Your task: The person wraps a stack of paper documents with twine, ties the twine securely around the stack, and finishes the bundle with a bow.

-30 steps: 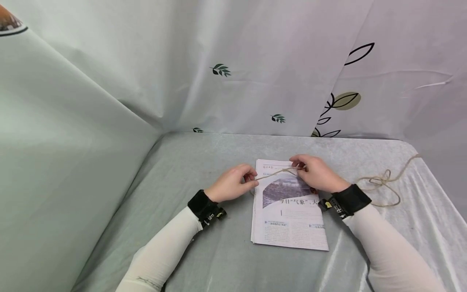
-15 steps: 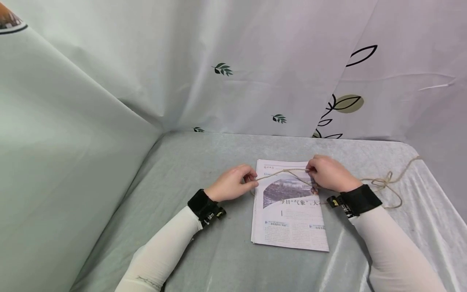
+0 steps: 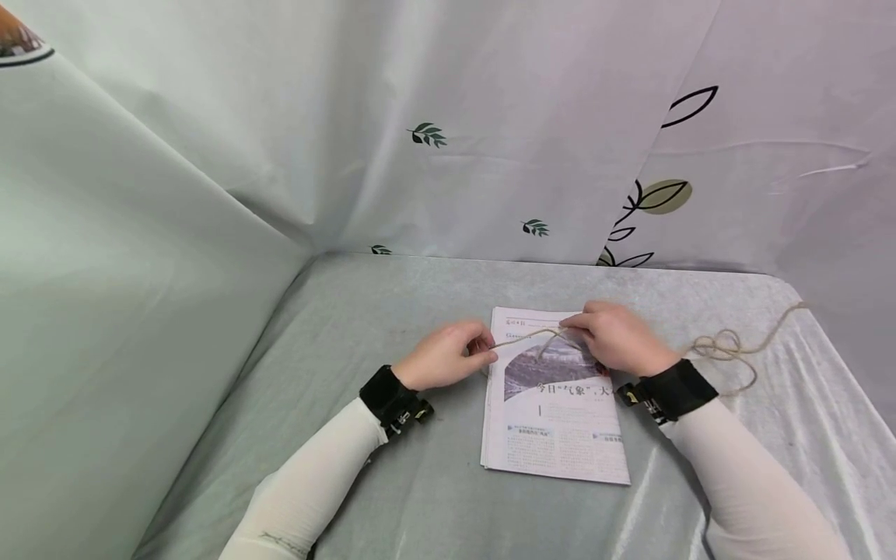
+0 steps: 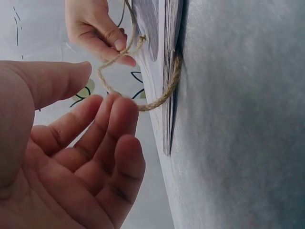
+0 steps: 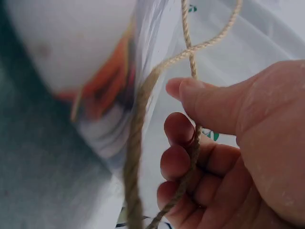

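A folded newspaper stack (image 3: 553,424) lies on the cloth-covered table, with twine (image 3: 521,339) running over its upper part. At the left edge, my left hand (image 3: 448,354) has half-curled fingers. In the left wrist view the twine (image 4: 162,98) comes from the newspaper's edge and passes behind those fingertips, while the thumb stands apart. Over the newspaper's upper right, my right hand (image 3: 619,338) pinches a strand; in the right wrist view that strand (image 5: 195,157) runs from thumb and index down across the curled fingers. A crossing of the twine lies between the hands.
A loose tangle of twine (image 3: 724,346) lies on the table to the right, its tail reaching the right edge. Grey cloth (image 3: 392,295) covers the table. A pale printed curtain (image 3: 476,179) hangs behind and along the left side.
My right hand slid right along the twine, then came back left over the newspaper. The tangle at the right shifted slightly left. My left hand stays nearly in place.
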The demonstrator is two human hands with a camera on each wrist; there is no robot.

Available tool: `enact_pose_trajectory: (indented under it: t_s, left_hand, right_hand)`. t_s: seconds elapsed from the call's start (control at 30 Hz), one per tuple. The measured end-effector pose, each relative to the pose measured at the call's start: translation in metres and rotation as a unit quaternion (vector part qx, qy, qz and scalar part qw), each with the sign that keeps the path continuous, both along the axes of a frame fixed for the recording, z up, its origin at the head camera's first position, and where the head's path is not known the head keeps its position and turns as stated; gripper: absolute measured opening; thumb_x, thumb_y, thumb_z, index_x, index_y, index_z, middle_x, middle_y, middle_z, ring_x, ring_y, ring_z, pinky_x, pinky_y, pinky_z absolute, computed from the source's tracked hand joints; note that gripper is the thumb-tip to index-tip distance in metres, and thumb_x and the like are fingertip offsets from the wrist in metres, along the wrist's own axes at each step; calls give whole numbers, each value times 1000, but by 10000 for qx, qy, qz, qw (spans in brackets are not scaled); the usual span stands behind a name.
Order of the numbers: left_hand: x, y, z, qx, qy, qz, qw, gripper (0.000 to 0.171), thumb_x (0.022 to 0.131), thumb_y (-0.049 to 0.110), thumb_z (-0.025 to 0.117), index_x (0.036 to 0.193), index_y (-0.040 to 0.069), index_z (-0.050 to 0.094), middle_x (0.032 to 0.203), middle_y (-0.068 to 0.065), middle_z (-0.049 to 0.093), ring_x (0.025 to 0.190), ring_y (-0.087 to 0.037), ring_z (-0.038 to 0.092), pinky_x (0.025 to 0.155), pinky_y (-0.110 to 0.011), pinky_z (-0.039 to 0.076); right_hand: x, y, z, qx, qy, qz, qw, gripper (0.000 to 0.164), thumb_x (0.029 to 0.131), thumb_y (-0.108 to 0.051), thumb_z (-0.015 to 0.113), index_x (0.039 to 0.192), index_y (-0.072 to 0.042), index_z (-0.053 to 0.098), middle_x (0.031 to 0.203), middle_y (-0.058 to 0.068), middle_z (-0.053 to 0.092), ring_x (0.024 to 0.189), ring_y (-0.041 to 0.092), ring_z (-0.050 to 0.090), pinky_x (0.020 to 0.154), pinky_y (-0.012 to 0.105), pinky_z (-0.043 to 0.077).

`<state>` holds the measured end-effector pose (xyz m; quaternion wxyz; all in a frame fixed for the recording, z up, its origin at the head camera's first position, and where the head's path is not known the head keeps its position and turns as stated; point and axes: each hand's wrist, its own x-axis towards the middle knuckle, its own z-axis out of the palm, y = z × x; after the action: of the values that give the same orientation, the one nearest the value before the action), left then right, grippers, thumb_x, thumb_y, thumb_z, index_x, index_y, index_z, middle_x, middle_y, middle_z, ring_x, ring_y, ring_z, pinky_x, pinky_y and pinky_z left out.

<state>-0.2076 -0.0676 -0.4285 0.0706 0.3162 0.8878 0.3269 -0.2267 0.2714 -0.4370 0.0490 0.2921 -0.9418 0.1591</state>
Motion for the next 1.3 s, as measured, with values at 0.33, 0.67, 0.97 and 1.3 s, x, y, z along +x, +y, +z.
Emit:
enact_pose_trajectory:
  t_s: [0.33,0.67,0.97,1.3]
  left_hand:
    - [13,17,-6,-522,50,-623,9967,19,108,26,76,120,11,75,97,7,73,84,-3,65,79,-26,54]
    - [21,28,-15,-1047,393,-537,9923,26,106,34,79,114,10,77,87,8,65,76,-5,59,69,-24,49]
    - [22,28,-20,-1221,635,-548,9890,9,105,15,76,96,15,71,92,5,68,77,-7,59,71,-26,50]
    - [15,12,-6,-1478,11,-677,9867,20,100,12,73,84,21,62,76,10,56,68,-7,53,65,-26,43]
  right_hand:
    - [7,-17,-3,-140,63,751,9971,19,103,-6,78,121,-6,85,91,-5,61,84,15,60,76,42,54]
    - [18,-37,-3,-394,-346,1200,9914,15,107,-7,74,117,-8,85,93,-9,61,85,7,58,79,38,55]
    - [21,-41,-3,-456,-284,1317,9898,14,106,-7,75,117,-8,84,92,-9,61,85,9,58,79,38,54]
    - [-5,38,36,-314,-48,-547,9980,20,109,-10,68,120,2,80,112,19,77,105,40,73,94,62,56]
